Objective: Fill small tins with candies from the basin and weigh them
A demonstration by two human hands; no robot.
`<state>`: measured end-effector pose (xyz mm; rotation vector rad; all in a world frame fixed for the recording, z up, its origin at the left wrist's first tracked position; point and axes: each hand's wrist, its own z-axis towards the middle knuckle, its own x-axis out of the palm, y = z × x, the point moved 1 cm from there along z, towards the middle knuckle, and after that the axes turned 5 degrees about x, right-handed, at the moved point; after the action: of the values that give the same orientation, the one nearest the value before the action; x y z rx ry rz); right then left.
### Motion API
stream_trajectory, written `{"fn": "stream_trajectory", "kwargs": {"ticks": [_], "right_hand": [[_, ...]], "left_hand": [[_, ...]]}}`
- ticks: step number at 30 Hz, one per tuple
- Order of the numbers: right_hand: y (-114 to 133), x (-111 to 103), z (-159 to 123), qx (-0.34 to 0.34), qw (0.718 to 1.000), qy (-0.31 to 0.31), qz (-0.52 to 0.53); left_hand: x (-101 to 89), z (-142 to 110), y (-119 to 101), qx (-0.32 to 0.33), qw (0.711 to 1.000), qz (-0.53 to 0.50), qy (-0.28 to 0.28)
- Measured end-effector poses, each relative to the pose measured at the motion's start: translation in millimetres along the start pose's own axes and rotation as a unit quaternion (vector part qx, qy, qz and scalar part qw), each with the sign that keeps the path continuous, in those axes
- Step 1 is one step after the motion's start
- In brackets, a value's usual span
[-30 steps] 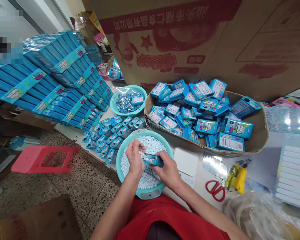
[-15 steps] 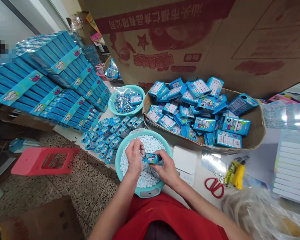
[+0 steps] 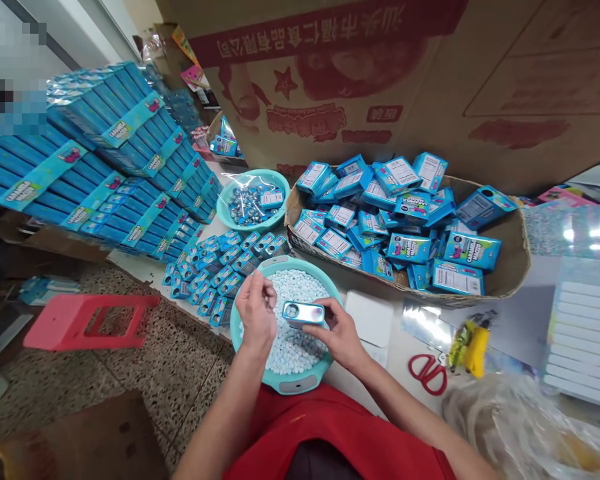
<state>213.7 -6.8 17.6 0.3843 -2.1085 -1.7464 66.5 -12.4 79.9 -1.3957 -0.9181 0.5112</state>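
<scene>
My right hand (image 3: 339, 335) grips a small blue candy box (image 3: 304, 313) above the basin. One narrow face of the box, with a round hole near its left end, is turned up toward me. My left hand (image 3: 257, 312) hovers just left of the box, apart from it. Its fingers are curled in, and whatever they hold is hidden. Below both hands, a turquoise basin (image 3: 294, 385) holds many small pale-blue candies (image 3: 293, 351).
Blue boxes with round holes (image 3: 223, 275) stand in rows left of the basin. Behind are a bowl (image 3: 255, 227) of small shiny pieces and a cardboard tray (image 3: 523, 260) heaped with boxes. A white scale (image 3: 370, 317) and red scissors (image 3: 427, 373) lie to the right.
My left hand has moved left, away from the box. In my right hand the box has turned, so the face with the hole now points up instead of the printed side.
</scene>
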Motion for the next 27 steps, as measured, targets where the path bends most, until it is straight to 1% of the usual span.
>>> {"fn": "stream_trajectory", "kwargs": {"ticks": [1, 2, 3, 4, 5, 6, 7, 8, 9, 10, 11, 12, 14, 16, 18, 19, 21, 23, 24, 25, 27], "right_hand": [[0.0, -7.2, -1.7, 0.01, 1.0, -0.004, 0.025], [-0.2, -17.0, -4.2, 0.019, 0.999, -0.016, 0.043], [-1.0, -29.1, -7.1, 0.028, 0.998, -0.039, 0.051], [-3.1, -43.0, -10.1, 0.033, 0.996, -0.072, 0.051], [-6.7, -57.9, -13.0, 0.037, 0.992, -0.115, 0.045], [-12.2, -72.8, -15.5, 0.038, 0.985, -0.164, 0.037], [-19.3, -86.6, -17.2, 0.038, 0.977, -0.21, 0.028], [-27.7, -98.3, -18.1, 0.038, 0.968, -0.247, 0.018], [-37.0, -107.4, -18.2, 0.037, 0.961, -0.273, 0.005], [-46.4, -113.5, -17.7, 0.036, 0.957, -0.288, -0.01], [-54.8, -116.7, -16.9, 0.036, 0.955, -0.295, -0.026], [-61.5, -117.6, -16.2, 0.036, 0.953, -0.297, -0.042], [-66.3, -114.9, -16.2, 0.036, 0.953, -0.293, -0.065], [-56.3, -111.7, -17.1, 0.026, 0.949, -0.292, -0.112], [-32.8, -113.3, -13.9, -0.008, 0.936, -0.297, -0.19], [-18.1, -117.0, -8.3, -0.036, 0.923, -0.304, -0.234], [11.6, -130.6, 14.3, -0.102, 0.894, -0.319, -0.299], [35.4, -151.3, 51.2, -0.171, 0.839, -0.352, -0.377], [43.5, -162.9, 73.2, -0.191, 0.807, -0.354, -0.432], [48.8, -174.6, 96.0, -0.189, 0.778, -0.343, -0.491], [52.8, -196.4, 137.2, -0.156, 0.734, -0.299, -0.59]], "left_hand": [[-7.7, 4.9, 3.3, 0.01, 1.0, 0.027, 0.01], [-17.1, 9.8, 9.0, 0.017, 0.996, 0.078, 0.039], [-27.4, 14.2, 17.2, 0.021, 0.985, 0.15, 0.087], [-37.9, 17.9, 27.9, 0.027, 0.959, 0.24, 0.149], [-47.8, 20.5, 40.7, 0.04, 0.915, 0.338, 0.217], [-56.3, 21.9, 54.6, 0.057, 0.865, 0.423, 0.264], [-62.8, 22.4, 68.9, 0.071, 0.817, 0.497, 0.284], [-66.5, 21.9, 82.6, 0.079, 0.774, 0.558, 0.288], [-67.4, 20.4, 94.8, 0.08, 0.74, 0.608, 0.277], [-65.6, 18.4, 105.0, 0.073, 0.715, 0.644, 0.263], [-61.8, 15.9, 112.7, 0.063, 0.698, 0.668, 0.251], [-56.9, 13.3, 117.8, 0.052, 0.688, 0.681, 0.245], [-47.0, 8.6, 121.8, 0.039, 0.678, 0.689, 0.255], [-40.8, 5.1, 120.2, 0.039, 0.668, 0.688, 0.28], [-39.7, 2.6, 117.3, 0.044, 0.658, 0.688, 0.304], [-40.5, 1.7, 116.3, 0.045, 0.656, 0.687, 0.31], [-43.7, 1.0, 116.2, 0.04, 0.662, 0.679, 0.316], [-47.6, 1.8, 118.4, 0.034, 0.684, 0.659, 0.313], [-49.5, 2.8, 120.0, 0.032, 0.703, 0.641, 0.307], [-51.3, 4.2, 121.6, 0.03, 0.726, 0.617, 0.301], [-54.7, 7.6, 123.7, 0.012, 0.779, 0.562, 0.276]]}}
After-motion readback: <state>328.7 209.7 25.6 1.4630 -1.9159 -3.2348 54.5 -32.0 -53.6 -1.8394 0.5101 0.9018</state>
